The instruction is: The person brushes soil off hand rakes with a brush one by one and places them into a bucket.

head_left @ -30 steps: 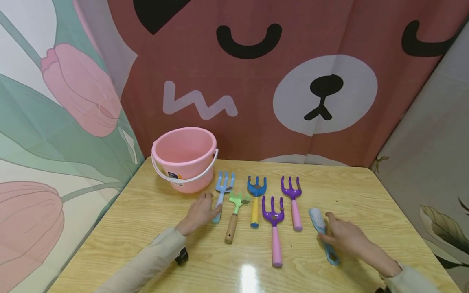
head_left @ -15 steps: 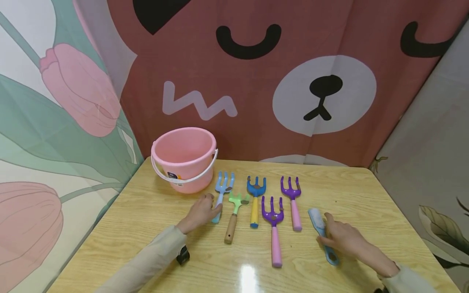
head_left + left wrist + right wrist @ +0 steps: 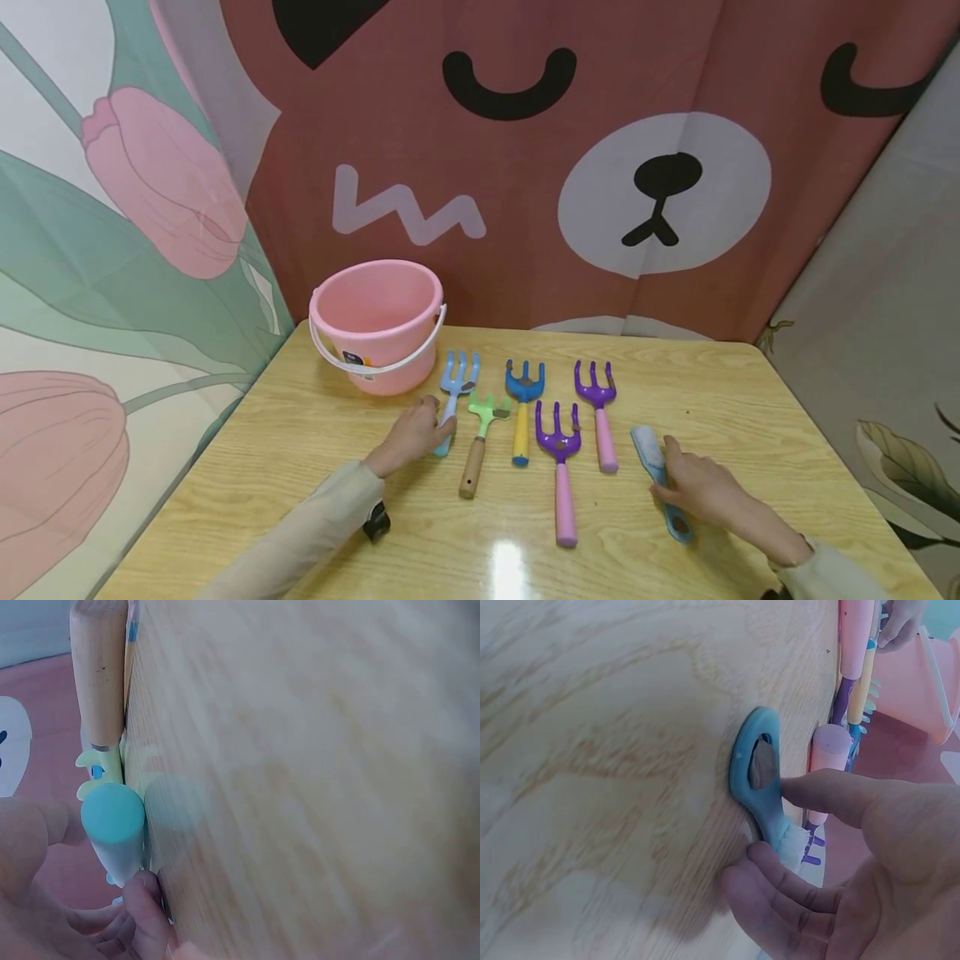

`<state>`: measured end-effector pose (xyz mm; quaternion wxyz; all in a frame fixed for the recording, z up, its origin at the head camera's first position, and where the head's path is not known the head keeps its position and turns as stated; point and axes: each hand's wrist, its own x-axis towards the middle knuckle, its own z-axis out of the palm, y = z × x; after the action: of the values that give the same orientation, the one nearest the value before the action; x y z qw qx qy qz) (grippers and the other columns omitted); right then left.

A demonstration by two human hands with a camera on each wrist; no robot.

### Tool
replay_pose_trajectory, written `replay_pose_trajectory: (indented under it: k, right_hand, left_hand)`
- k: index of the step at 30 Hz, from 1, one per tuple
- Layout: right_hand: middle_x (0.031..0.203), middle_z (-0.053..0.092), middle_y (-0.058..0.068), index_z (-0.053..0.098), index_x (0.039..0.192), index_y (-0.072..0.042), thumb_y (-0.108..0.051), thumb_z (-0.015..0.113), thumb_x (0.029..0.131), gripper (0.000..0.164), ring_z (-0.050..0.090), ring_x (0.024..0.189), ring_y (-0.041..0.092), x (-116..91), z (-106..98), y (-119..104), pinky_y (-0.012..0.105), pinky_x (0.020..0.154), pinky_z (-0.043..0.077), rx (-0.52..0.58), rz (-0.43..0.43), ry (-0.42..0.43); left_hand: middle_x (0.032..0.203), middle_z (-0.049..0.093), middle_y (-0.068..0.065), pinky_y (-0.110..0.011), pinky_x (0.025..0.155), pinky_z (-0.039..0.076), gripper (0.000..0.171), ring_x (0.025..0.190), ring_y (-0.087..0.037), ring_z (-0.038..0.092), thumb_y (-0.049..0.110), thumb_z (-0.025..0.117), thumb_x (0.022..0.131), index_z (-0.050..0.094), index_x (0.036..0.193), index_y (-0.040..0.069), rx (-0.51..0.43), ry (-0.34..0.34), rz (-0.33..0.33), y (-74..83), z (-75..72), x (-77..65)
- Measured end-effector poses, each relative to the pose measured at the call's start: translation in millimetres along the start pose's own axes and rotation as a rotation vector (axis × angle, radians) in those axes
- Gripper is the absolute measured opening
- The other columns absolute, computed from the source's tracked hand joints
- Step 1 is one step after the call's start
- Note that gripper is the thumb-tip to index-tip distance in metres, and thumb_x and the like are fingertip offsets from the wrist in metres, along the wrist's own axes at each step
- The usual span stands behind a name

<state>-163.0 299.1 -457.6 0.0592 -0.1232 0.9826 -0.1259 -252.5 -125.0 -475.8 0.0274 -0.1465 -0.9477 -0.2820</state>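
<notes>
My left hand (image 3: 408,435) is at the handle of a light blue hand fork (image 3: 451,410), with thumb and fingers on either side. In the left wrist view, curled fingers meet the rounded turquoise handle end (image 3: 114,813). Farther right, my right hand (image 3: 708,487) holds a blue brush (image 3: 677,523) with white bristles between thumb and fingers; its thumb touches the handle (image 3: 759,769) in the right wrist view. Both tools lie on the table. Between the hands lie a green fork (image 3: 480,442), a blue-and-yellow fork (image 3: 522,417) and two purple-and-pink forks, one nearer (image 3: 564,492), one farther (image 3: 602,417).
A pink bucket (image 3: 382,375) with a white handle stands at the table's back left, just behind the light blue fork. Brown specks cling to several fork heads. Printed cloth (image 3: 525,183) hangs behind the wooden table (image 3: 720,375).
</notes>
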Motion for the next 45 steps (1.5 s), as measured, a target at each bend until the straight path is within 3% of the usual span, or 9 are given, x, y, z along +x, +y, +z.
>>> replay_pose_trajectory:
  k: [6,18,25,30,35,40,45]
  right_hand:
    - [0.063,0.046,-0.002,0.032,0.13,0.026,-0.014,0.076,0.084,0.075,0.041,0.045,0.008,-2.5,2.1,-0.4,0.02,0.039,0.032,0.012,-0.038,0.031]
    - [0.064,0.045,0.003,0.035,0.122,0.029,-0.007,0.074,0.083,0.066,0.041,0.046,0.011,-3.9,0.4,0.4,0.021,0.04,0.03,0.0,-0.002,0.046]
    - [0.063,0.04,0.003,0.045,0.091,0.005,-0.009,0.074,0.08,0.035,0.038,0.049,0.014,-4.2,-0.5,4.1,0.024,0.044,0.028,0.016,0.037,0.056]
    - [0.065,0.04,0.004,0.044,0.082,-0.003,-0.012,0.071,0.079,0.029,0.038,0.053,0.017,-3.1,-4.9,6.8,0.028,0.046,0.03,0.012,0.038,0.05]
    - [0.072,0.046,0.007,0.052,0.089,0.005,-0.012,0.071,0.08,0.027,0.041,0.058,0.018,-0.4,-8.9,9.5,0.03,0.048,0.034,-0.013,0.006,0.066]
    - [0.082,0.059,0.015,0.052,0.111,0.02,-0.008,0.069,0.08,0.044,0.048,0.064,0.019,2.5,-7.8,9.8,0.033,0.052,0.043,-0.032,-0.042,0.128]
    - [0.087,0.063,0.023,0.047,0.117,0.026,-0.003,0.067,0.08,0.051,0.049,0.063,0.018,2.6,-3.0,9.6,0.029,0.049,0.039,-0.02,-0.065,0.182]
  left_hand:
    - [0.086,0.053,-0.013,-0.041,0.064,0.051,0.045,0.069,-0.022,0.055,0.024,0.065,0.095,0.056,0.114,-0.015,0.004,-0.018,-0.016,2.0,-0.4,0.3]
    - [0.1,0.06,-0.022,-0.046,0.075,0.053,0.047,0.085,-0.031,0.063,0.029,0.064,0.095,0.056,0.114,-0.013,0.046,-0.053,-0.042,2.5,-1.6,3.7]
    - [0.1,0.061,-0.023,-0.047,0.076,0.054,0.047,0.087,-0.033,0.063,0.029,0.065,0.095,0.057,0.114,-0.013,0.061,-0.053,-0.039,2.5,-1.2,5.7]
    - [0.102,0.061,-0.023,-0.048,0.077,0.053,0.048,0.09,-0.034,0.063,0.03,0.064,0.095,0.056,0.116,-0.013,0.063,-0.061,-0.046,3.5,-1.8,6.9]
    - [0.104,0.061,-0.022,-0.048,0.079,0.053,0.05,0.091,-0.034,0.063,0.033,0.064,0.095,0.056,0.117,-0.012,0.07,-0.067,-0.055,4.4,-2.1,6.2]
    - [0.102,0.06,-0.023,-0.047,0.077,0.053,0.049,0.089,-0.034,0.062,0.031,0.065,0.094,0.057,0.116,-0.012,0.07,-0.06,-0.05,4.2,-1.0,5.6]
    - [0.102,0.06,-0.023,-0.047,0.075,0.053,0.049,0.087,-0.034,0.062,0.031,0.065,0.094,0.057,0.115,-0.012,0.068,-0.055,-0.051,3.6,0.1,6.1]
